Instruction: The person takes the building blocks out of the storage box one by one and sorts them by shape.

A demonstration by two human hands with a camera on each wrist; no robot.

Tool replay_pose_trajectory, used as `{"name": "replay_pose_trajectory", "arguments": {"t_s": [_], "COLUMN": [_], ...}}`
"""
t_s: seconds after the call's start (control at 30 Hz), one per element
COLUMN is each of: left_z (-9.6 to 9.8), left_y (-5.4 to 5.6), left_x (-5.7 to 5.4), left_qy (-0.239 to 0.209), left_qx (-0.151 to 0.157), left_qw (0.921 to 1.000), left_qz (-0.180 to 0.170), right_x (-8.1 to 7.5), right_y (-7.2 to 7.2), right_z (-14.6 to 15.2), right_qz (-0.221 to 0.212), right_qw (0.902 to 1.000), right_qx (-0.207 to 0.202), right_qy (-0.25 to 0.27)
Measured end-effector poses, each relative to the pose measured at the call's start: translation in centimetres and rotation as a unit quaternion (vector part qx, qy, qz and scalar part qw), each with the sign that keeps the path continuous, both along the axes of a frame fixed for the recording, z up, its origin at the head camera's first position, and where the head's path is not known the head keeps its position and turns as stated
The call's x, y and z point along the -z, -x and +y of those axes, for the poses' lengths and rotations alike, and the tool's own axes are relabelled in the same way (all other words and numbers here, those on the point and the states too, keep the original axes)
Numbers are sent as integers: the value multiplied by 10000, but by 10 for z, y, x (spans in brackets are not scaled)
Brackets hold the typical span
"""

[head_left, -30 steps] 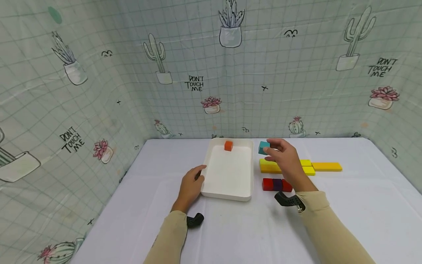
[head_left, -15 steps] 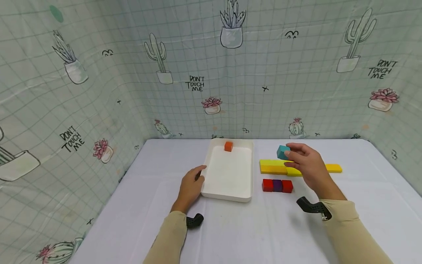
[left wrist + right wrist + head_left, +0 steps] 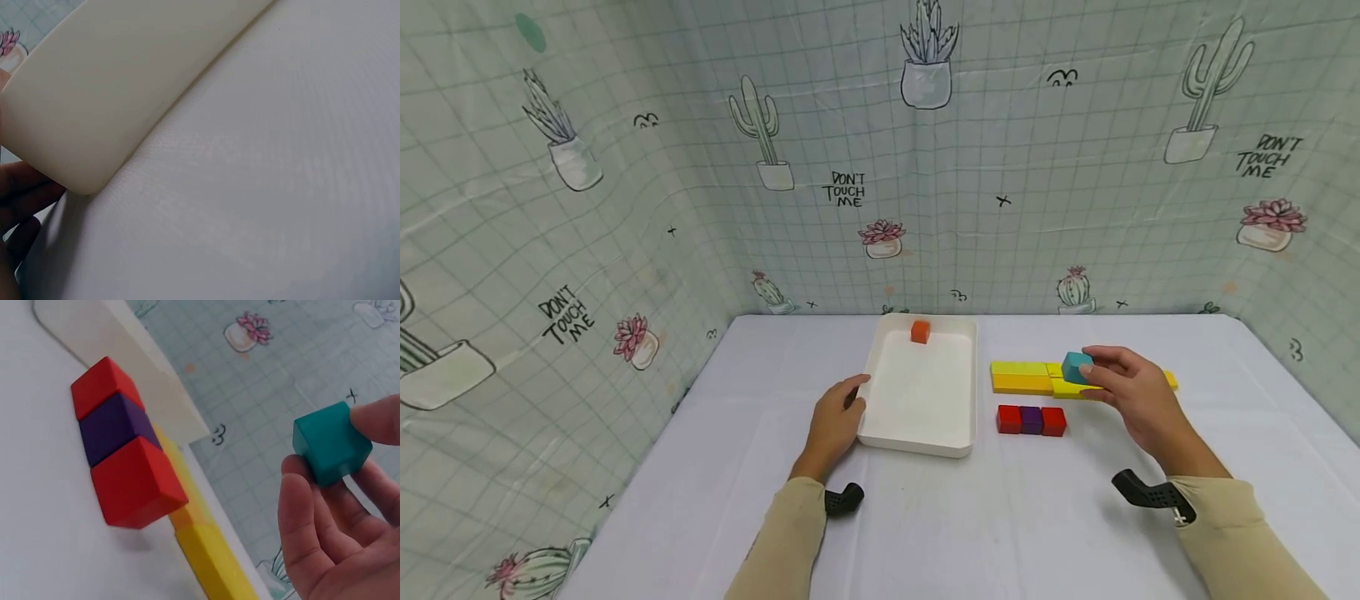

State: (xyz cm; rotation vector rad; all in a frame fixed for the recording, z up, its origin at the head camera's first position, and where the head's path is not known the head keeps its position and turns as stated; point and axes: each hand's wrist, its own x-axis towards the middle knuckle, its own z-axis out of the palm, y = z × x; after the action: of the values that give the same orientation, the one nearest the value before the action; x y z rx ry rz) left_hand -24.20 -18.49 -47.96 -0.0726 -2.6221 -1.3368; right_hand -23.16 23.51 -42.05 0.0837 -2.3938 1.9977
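Observation:
My right hand [image 3: 1146,404] pinches a teal cube [image 3: 1077,367] between thumb and fingertips, held up over the yellow blocks [image 3: 1021,383]. The right wrist view shows the same teal cube [image 3: 331,442] apart from everything but the fingers. At the left side of a shallow white tray [image 3: 917,447], my left hand [image 3: 835,421] grips its edge. In the left wrist view the tray wall [image 3: 112,94] fills the upper left, with fingers [image 3: 28,187] against its corner. An orange cube [image 3: 920,332] sits inside the tray, near the far wall.
Nearer than the yellow blocks, a row of red cube [image 3: 1009,420], purple cube [image 3: 1032,421] and second red cube [image 3: 1054,422] lies right of the tray. White cloth [image 3: 955,533] covers the table. A patterned curtain [image 3: 820,242] stands behind and at both sides.
The right hand has carried the teal cube rightward and nearer, from beside the tray's far right corner to over the yellow blocks. The left hand and tray stay put.

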Motion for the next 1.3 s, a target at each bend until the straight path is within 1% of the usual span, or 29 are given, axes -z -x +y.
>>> {"name": "replay_pose_trajectory", "arguments": {"t_s": [0.2,0.4,0.53,0.63,0.8,1.03,1.17,1.3], "left_z": [-6,-8,-8,-6,-3,0,2,4], "left_y": [0,-1,-2,-1,1,-1,-1,-1], "left_x": [-2,-3,-2,-2,-1,1,1,0], "left_qy": [36,-1,-13,-35,-72,-11,-25,-62], "left_qx": [-84,-50,-90,-80,-80,-144,-111,-85], "left_qw": [9999,10000,10000,10000,9999,9999,9999,9999], "left_qz": [59,-50,-24,17,30,-6,-21,15], "right_x": [13,23,27,27,30,36,38,39], "right_y": [-5,-8,-7,-9,-10,-14,-16,-15], "right_z": [9,14,16,17,22,29,31,32], "right_qz": [-198,-445,-639,-641,-472,-536,-570,-587], "right_qw": [9995,9978,9957,9956,9958,9931,9913,9858], "right_qx": [-244,-266,-355,-424,-607,-657,-619,-525], "right_qy": [78,-414,-575,-533,-490,-815,-1010,-1480]}}
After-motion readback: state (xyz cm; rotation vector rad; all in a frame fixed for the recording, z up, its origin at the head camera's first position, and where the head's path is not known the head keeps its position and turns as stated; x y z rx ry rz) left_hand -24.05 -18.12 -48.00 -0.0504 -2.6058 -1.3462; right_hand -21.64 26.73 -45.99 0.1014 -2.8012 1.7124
